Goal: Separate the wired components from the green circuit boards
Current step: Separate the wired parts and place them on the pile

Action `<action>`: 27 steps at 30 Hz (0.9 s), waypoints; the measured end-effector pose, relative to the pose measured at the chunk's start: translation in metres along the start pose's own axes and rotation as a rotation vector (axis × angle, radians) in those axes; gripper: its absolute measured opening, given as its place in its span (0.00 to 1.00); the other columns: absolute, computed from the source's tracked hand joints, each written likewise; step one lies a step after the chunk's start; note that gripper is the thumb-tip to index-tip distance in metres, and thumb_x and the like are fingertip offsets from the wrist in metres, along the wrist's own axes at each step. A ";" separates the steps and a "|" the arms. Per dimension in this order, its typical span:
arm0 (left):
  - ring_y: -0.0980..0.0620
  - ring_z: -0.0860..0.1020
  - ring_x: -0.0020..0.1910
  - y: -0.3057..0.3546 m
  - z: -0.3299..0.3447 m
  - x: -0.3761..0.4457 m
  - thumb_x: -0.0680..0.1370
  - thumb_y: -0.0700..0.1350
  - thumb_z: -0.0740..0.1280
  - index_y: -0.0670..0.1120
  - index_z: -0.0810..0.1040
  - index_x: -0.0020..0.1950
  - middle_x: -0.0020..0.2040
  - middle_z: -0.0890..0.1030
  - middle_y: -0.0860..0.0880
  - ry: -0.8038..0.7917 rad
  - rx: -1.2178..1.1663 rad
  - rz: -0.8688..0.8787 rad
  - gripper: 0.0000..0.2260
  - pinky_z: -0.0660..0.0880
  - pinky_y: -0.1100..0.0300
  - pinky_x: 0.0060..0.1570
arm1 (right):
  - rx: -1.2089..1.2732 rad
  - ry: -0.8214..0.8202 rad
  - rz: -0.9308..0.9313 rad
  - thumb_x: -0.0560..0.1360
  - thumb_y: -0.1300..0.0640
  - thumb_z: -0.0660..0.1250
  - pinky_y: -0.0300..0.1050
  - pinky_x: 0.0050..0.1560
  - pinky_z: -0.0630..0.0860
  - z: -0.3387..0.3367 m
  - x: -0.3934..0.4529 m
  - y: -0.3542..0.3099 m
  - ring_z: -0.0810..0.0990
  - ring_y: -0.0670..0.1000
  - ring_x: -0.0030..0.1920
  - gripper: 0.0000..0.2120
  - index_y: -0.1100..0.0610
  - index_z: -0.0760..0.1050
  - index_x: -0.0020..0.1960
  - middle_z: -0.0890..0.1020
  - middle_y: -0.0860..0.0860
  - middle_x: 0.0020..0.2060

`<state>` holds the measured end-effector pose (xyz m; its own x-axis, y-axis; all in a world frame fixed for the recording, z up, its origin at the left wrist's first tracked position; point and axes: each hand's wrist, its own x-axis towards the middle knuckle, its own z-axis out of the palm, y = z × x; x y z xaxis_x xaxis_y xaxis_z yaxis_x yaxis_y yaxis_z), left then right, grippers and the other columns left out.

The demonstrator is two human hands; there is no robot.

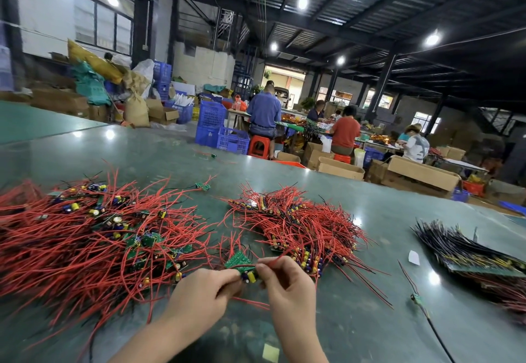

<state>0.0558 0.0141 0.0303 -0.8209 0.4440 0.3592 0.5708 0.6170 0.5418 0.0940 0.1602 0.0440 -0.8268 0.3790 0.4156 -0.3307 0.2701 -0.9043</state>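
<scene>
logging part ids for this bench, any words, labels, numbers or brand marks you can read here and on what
None can be read.
Green circuit board held between the left hand and right hand: any print is too small and blurred.
Boards in the red wire pile: markings too small.
White slip on the table: looks blank.
Yellow slip: no text shows.
Cardboard boxes: no legible print.

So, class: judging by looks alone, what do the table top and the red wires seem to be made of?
Table top: a smooth, glossy green sheet, maybe laminate or glass over green; it mirrors the ceiling lamps. Red wires: thin metal leads, presumably, in matte red plastic insulation; they bend and tangle freely.
</scene>
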 end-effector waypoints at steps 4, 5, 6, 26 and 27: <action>0.63 0.77 0.41 0.001 -0.004 0.001 0.79 0.52 0.62 0.58 0.79 0.49 0.40 0.81 0.64 0.018 -0.126 0.073 0.06 0.72 0.65 0.42 | 0.173 0.108 0.092 0.72 0.69 0.68 0.34 0.31 0.73 -0.010 0.007 0.000 0.77 0.44 0.29 0.08 0.59 0.80 0.37 0.82 0.52 0.29; 0.66 0.76 0.41 0.001 -0.003 0.002 0.80 0.49 0.62 0.59 0.79 0.49 0.39 0.79 0.68 0.005 -0.176 0.079 0.07 0.71 0.66 0.42 | 0.205 0.138 0.105 0.72 0.69 0.68 0.34 0.31 0.74 -0.014 0.009 -0.001 0.77 0.44 0.30 0.08 0.60 0.79 0.38 0.82 0.52 0.30; 0.66 0.75 0.39 0.000 -0.002 0.002 0.80 0.46 0.62 0.61 0.77 0.48 0.36 0.78 0.69 -0.013 -0.188 0.088 0.09 0.71 0.67 0.41 | 0.231 0.155 0.111 0.72 0.69 0.68 0.33 0.31 0.74 -0.018 0.011 -0.001 0.78 0.43 0.31 0.08 0.60 0.80 0.38 0.82 0.51 0.30; 0.60 0.66 0.23 -0.012 -0.013 0.012 0.75 0.59 0.58 0.51 0.72 0.28 0.23 0.70 0.54 -0.142 -0.546 -0.030 0.19 0.62 0.66 0.29 | 0.583 0.364 0.317 0.74 0.68 0.64 0.33 0.32 0.78 -0.038 0.023 0.000 0.80 0.43 0.31 0.06 0.62 0.78 0.41 0.82 0.52 0.33; 0.60 0.65 0.22 -0.009 -0.014 0.012 0.75 0.61 0.58 0.50 0.72 0.27 0.22 0.69 0.53 -0.160 -0.685 -0.069 0.21 0.61 0.66 0.27 | 0.624 0.362 0.340 0.74 0.69 0.64 0.33 0.31 0.77 -0.038 0.023 -0.001 0.80 0.42 0.30 0.06 0.62 0.77 0.41 0.82 0.51 0.31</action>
<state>0.0403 0.0044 0.0404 -0.8120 0.5409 0.2193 0.3340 0.1225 0.9346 0.0922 0.2023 0.0579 -0.7642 0.6447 0.0162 -0.3693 -0.4169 -0.8305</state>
